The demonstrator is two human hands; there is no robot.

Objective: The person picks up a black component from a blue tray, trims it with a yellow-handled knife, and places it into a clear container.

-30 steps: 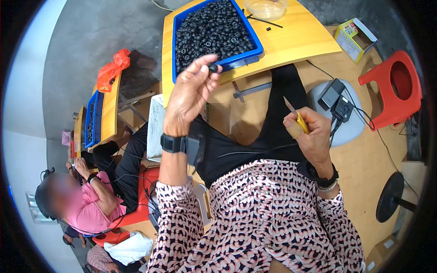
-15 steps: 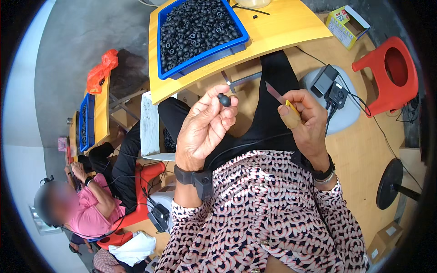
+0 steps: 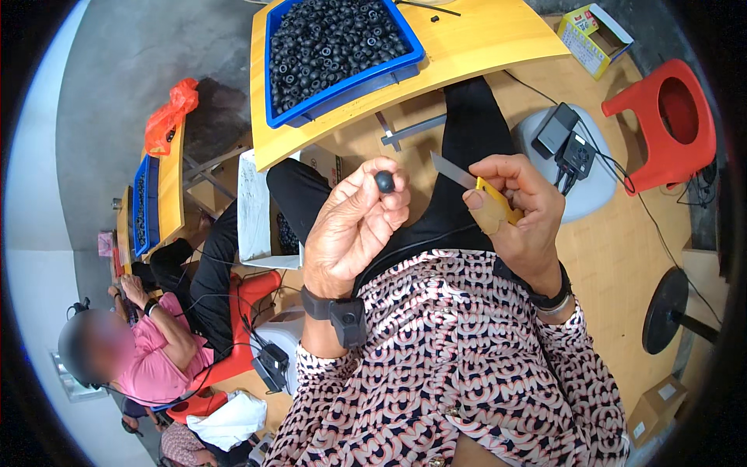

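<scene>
Between the thumb and fingers of my left hand (image 3: 350,222) is pinched a small round black part (image 3: 384,182), its smooth domed side showing. My right hand (image 3: 523,210) is closed round the yellow handle of a utility knife (image 3: 498,198). Its bare blade points up and left toward the black part, with a gap between them. A tan wrap covers my right thumb. Beyond my hands, a blue tray (image 3: 354,92) full of many similar black parts stands on the yellow table (image 3: 467,50).
A white box (image 3: 257,204) with black parts inside stands left of my knees. Two red stools (image 3: 661,128) (image 3: 249,300) flank me. A grey stool (image 3: 587,204) carries black devices and cables. At left sits a person in pink (image 3: 167,350) near another blue tray (image 3: 145,206).
The black part has turned in my left fingers, so its rounded side now shows instead of its small knob. My right hand and the knife have moved left, nearer to it.
</scene>
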